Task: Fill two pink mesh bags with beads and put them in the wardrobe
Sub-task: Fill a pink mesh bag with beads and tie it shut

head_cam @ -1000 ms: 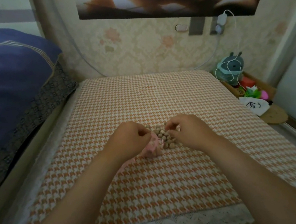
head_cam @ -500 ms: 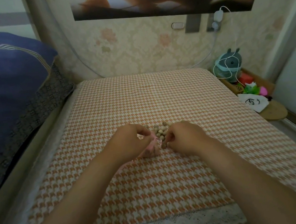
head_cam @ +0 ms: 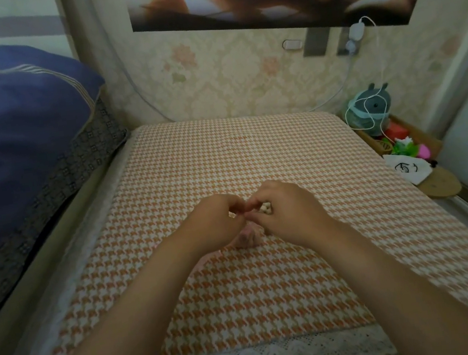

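Observation:
A pink mesh bag (head_cam: 247, 236) lies crumpled on the orange houndstooth tabletop (head_cam: 244, 297), just below my two hands. My left hand (head_cam: 217, 225) pinches the bag's upper edge with thumb and fingertips. My right hand (head_cam: 287, 208) meets it fingertip to fingertip at that same edge. A few pale brown beads (head_cam: 266, 209) show behind my right thumb; the remainder of the pile is hidden by my hands. Whether my right fingers hold beads cannot be made out.
A blue quilt (head_cam: 9, 144) on a bed lies along the left. At the right edge a wooden tray (head_cam: 428, 142) holds a teal plush toy (head_cam: 371, 108), a white cable and small toys. A round wooden disc (head_cam: 440, 186) lies beside it. The wall stands behind.
Both hands have lifted slightly and drawn together above the bag; my right hand left the bead pile and now touches the left hand's fingertips. The view has shifted a little.

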